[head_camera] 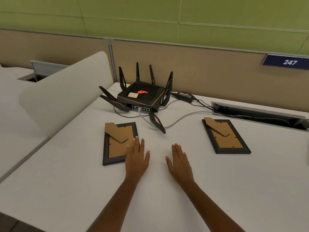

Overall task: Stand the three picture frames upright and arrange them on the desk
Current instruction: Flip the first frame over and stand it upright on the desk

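1. At the left edge, a pale cream rounded divider panel (66, 91) rises beside the white desk (167, 190), with an open cable hatch (31, 77) behind it in the upper left.
2. Left of centre, a black-rimmed picture frame with a brown cardboard back (117, 144) lies face down on the desk, its cardboard stand folded across the upper part.
3. The left hand (136, 159) lies flat, palm down, fingers stretched and close together; it grips nothing. Its outer fingers overlap the lower right corner of that frame; whether they press on it cannot be told.
4. Above the hands, in the upper middle, sits a black angular router with a glowing red logo and several upright antennas (142, 96). One antenna lies flat on the desk, pointing toward the gap between the hands. A grey cable (182, 118) and thin black leads run from it to the right.
5. The right hand (179, 162) also lies flat and spread, palm down on bare desk, empty, near the left hand.
6. Right of centre, a second black picture frame with a cardboard back (224, 136) lies face down, well apart from both hands.
7. Behind it runs an open cable trough (259, 114), and in the upper right a blue plate reading 247 (287, 61) is fixed to the tan partition (200, 64).
8. Only two frames are in view.
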